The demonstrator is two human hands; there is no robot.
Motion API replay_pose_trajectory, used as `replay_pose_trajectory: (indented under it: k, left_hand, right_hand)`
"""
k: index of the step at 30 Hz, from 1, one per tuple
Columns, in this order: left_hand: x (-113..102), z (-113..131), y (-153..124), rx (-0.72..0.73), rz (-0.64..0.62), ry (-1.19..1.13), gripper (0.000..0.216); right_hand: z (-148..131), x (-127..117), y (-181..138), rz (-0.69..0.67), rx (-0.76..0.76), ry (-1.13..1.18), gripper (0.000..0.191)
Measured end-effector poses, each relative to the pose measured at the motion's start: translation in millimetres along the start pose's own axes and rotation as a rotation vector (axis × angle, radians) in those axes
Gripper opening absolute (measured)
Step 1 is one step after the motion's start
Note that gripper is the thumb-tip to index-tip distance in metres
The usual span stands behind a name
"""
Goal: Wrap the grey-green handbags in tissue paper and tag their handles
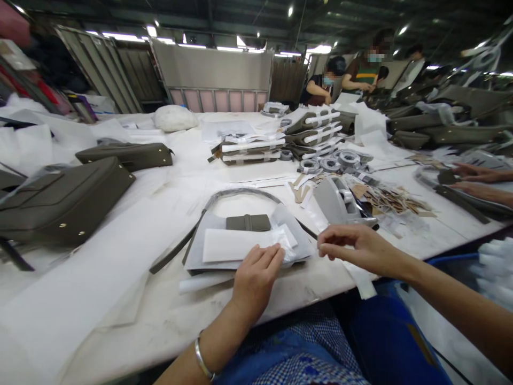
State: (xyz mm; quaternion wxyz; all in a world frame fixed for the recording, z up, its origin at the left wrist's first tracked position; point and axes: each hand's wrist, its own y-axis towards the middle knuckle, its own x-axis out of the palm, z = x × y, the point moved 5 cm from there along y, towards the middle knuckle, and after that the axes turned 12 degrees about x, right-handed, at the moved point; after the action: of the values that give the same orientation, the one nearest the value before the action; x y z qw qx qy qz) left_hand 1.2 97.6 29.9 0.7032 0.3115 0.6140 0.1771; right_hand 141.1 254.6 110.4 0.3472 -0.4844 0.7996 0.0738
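Note:
An olive-brown handbag point(248, 222) lies on the table before me, largely covered by white tissue paper point(196, 247). Its plastic-wrapped handle point(240, 191) arches away from me. A white foam sheet point(224, 246) rests on top, with a crinkled clear plastic packet point(286, 248) at its right end. My left hand point(258, 275) presses flat there, fingers outstretched over the sheet's edge and the packet. My right hand point(358, 245) hovers right of the bag, thumb and fingers curled together in a pinch; whatever is between them is too small to make out. Behind it stands a grey tape dispenser point(334, 198).
Finished-looking bags point(68, 208) lie at left, and wrapped bags point(252, 149) are stacked at the back. Tape rolls point(331, 163) and paper tags point(385, 198) clutter the right. A co-worker's hands point(481, 179) work at far right. A blue bin point(385, 326) stands below the edge.

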Motion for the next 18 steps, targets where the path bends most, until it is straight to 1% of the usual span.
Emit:
replay_pose_trajectory:
  k: [2, 3, 5, 8, 10, 13, 14, 15, 18]
  left_hand:
    - [0, 0, 0, -0.003, -0.002, 0.012, 0.033]
    - [0, 1, 1, -0.004, -0.005, 0.018, 0.033]
    - [0, 3, 2, -0.006, -0.011, 0.032, 0.033]
    - [-2, 5, 3, -0.019, -0.014, 0.072, 0.033]
    - [-3, 5, 4, -0.022, 0.010, 0.110, 0.032]
    - [-2, 4, 1, 0.018, 0.099, 0.167, 0.032]
    - [0, 3, 0, 0.054, 0.143, 0.187, 0.031]
    - [4, 3, -2, 0.097, 0.150, 0.215, 0.030]
    - [16, -2, -6, 0.137, 0.248, 0.323, 0.024]
  right_hand:
    - [-33, 12, 24, -0.149, -0.158, -0.237, 0.022]
    - [-43, 18, 37, -0.208, -0.219, -0.345, 0.020]
    - [-54, 30, 63, -0.293, -0.286, -0.551, 0.015]
    - [-58, 45, 92, -0.383, -0.292, -0.795, 0.011]
    - [-61, 51, 102, -0.415, -0.283, -0.900, 0.010]
    - [-68, 61, 109, -0.416, -0.307, -1.041, 0.008]
    - [-70, 66, 111, -0.422, -0.327, -1.092, 0.008]
    - [-71, 69, 113, -0.424, -0.346, -1.146, 0.007]
    - [-70, 79, 120, -0.434, -0.404, -1.276, 0.006]
